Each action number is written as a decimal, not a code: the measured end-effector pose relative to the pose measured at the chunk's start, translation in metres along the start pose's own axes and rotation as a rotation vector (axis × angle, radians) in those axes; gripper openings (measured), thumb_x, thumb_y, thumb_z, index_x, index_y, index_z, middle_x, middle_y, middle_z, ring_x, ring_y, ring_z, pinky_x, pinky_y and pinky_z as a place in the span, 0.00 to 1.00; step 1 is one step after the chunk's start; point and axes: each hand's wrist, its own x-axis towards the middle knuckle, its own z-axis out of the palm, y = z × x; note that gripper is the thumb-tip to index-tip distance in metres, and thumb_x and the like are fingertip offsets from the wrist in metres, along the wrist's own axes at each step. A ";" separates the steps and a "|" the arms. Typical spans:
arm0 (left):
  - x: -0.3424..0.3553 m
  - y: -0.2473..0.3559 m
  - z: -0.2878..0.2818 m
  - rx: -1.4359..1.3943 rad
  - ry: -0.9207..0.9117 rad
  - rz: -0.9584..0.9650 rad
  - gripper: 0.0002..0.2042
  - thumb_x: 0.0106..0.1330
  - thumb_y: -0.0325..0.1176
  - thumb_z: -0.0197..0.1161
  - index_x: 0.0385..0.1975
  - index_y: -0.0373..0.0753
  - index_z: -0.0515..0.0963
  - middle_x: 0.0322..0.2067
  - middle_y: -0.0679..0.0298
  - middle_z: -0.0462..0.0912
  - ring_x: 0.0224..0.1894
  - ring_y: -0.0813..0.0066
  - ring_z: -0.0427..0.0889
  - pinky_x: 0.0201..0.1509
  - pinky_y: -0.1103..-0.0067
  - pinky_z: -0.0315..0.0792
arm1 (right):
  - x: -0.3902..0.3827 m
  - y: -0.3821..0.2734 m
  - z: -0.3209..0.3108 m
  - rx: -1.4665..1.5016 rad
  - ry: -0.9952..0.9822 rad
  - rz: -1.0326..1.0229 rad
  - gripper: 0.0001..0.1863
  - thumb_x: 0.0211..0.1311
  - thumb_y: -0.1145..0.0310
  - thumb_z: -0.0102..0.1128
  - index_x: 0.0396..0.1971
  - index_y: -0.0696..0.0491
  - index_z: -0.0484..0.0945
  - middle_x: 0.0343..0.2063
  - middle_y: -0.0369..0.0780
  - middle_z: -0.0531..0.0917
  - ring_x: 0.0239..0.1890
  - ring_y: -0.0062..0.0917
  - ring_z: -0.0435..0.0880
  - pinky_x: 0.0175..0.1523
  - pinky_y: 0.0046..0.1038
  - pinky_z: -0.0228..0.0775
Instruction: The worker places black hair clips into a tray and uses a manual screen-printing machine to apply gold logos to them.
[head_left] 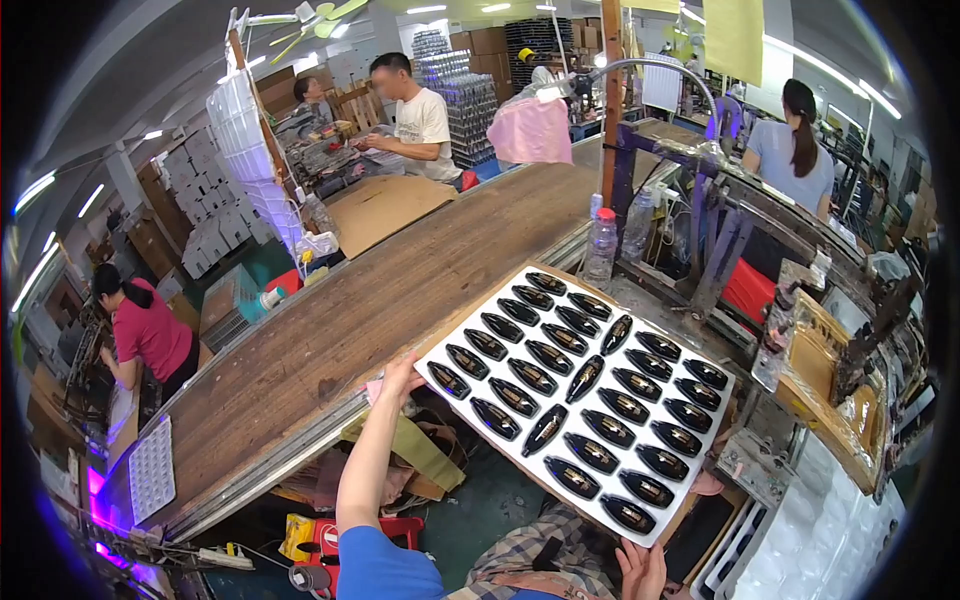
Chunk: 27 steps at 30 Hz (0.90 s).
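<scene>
A white tray [560,412] holds several rows of glossy black oval pieces [626,404] with gold markings. It sits tilted in front of me, on what looks like a brown board [508,290] showing along its edges. My left hand [399,379] grips the tray's left corner, thumb at the rim and the other fingers partly hidden. At the near corner, my right hand [642,570] holds the tray's edge with its fingers against the rim. The middle line of pieces lies at a different slant from the others.
A long wooden conveyor-like table [400,290] runs diagonally beyond the tray, with another white moulded tray [152,470] at its left end. A clear bottle [601,248] stands near a metal printing-type machine [720,215] at right. A yellowish frame [825,370] hangs there. Several people work around.
</scene>
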 end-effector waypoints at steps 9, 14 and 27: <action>-0.009 0.010 0.015 -0.275 -0.278 -0.009 0.13 0.66 0.38 0.45 0.44 0.38 0.66 0.41 0.58 0.74 0.42 0.67 0.75 0.44 0.73 0.71 | -0.011 -0.029 0.049 -0.154 -0.038 -0.053 0.18 0.64 0.66 0.37 0.49 0.61 0.61 0.46 0.45 0.70 0.48 0.36 0.71 0.53 0.39 0.63; -0.017 0.006 0.034 -0.490 -0.369 -0.054 0.14 0.67 0.35 0.39 0.48 0.37 0.62 0.45 0.57 0.71 0.45 0.65 0.74 0.47 0.67 0.71 | -0.011 -0.027 0.059 -0.236 0.096 -0.056 0.19 0.64 0.67 0.37 0.52 0.61 0.58 0.47 0.45 0.69 0.47 0.38 0.71 0.52 0.39 0.64; -0.004 0.027 -0.015 -0.491 -0.214 -0.003 0.15 0.67 0.34 0.38 0.46 0.32 0.64 0.42 0.56 0.74 0.44 0.66 0.75 0.47 0.67 0.71 | 0.009 -0.015 0.099 -0.364 -0.038 -0.010 0.19 0.63 0.69 0.38 0.52 0.61 0.57 0.48 0.46 0.68 0.49 0.41 0.71 0.51 0.37 0.66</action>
